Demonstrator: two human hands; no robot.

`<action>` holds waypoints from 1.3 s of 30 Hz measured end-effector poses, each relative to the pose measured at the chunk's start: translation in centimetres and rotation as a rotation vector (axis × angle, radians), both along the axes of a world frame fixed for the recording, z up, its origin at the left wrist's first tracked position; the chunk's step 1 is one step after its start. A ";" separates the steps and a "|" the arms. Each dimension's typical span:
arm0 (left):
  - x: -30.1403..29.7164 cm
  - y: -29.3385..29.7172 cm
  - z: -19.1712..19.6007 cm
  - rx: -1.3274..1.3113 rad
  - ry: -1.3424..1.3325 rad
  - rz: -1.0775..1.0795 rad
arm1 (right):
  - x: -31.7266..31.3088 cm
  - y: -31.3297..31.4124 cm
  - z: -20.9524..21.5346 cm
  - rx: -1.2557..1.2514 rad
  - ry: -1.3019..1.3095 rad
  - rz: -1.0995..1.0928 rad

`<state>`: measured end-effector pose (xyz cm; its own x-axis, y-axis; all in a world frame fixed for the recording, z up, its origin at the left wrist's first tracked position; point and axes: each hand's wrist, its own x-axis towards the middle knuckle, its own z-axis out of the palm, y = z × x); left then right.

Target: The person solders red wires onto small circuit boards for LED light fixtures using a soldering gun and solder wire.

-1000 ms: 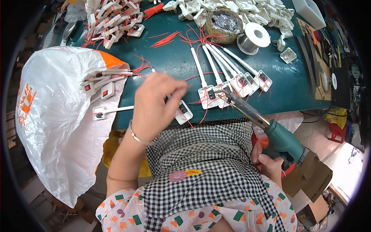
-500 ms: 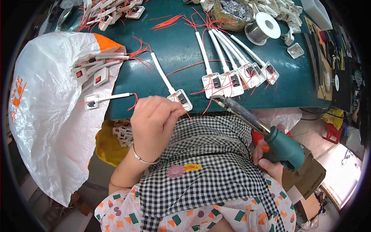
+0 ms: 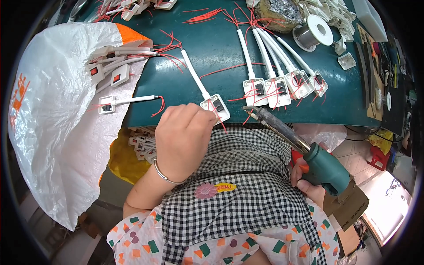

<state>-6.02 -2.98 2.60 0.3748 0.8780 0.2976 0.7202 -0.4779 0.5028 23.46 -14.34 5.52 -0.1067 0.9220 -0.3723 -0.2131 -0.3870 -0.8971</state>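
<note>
My left hand (image 3: 184, 134) pinches the near end of a small white switch box (image 3: 215, 107) with a white cable and red wires, at the front edge of the dark green table (image 3: 185, 84). My right hand (image 3: 309, 183) grips the green handle of a soldering gun (image 3: 324, 168), its long metal tip (image 3: 254, 110) pointing up-left toward the table edge, just right of that box. A row of several similar white switch boxes (image 3: 282, 86) on cables lies to the right of the held one.
A white and orange plastic bag (image 3: 53, 115) holding more switch boxes hangs over the table's left end. A solder spool (image 3: 314, 32) and a tray of grey dross (image 3: 280, 12) stand at the back. Loose white parts lie at the back right. A checked apron covers my lap.
My left hand has drawn one switch box toward the table's front edge. The soldering gun has stayed at my right side, its tip still near the edge.
</note>
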 end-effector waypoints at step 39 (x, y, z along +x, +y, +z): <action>0.6 0.3 -1.9 -0.143 -0.376 0.096 | 0.7 0.0 -4.9 0.474 -0.725 0.350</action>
<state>-5.38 -2.65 0.69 0.1776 0.9460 0.2712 0.5112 -0.3242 0.7959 24.17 -14.38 0.57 -0.2960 0.9539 -0.0503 0.5200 0.1167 -0.8462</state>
